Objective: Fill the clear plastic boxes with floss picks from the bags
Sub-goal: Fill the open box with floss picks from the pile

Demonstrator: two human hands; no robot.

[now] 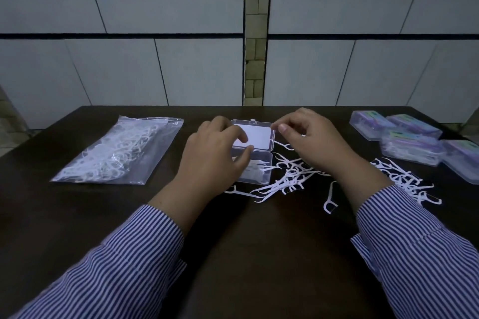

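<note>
Small clear plastic hinged box (255, 153) lay open mid-table as I watched, left hand (215, 153) pinching its lid, right hand (308, 137) fingertips gripping lid's right corner, loose white floss picks (287, 179) right of box, clear zip bag (116, 153) left.

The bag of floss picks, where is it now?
In the head view, the bag lies flat on the table's left side, left of the open box.
</note>
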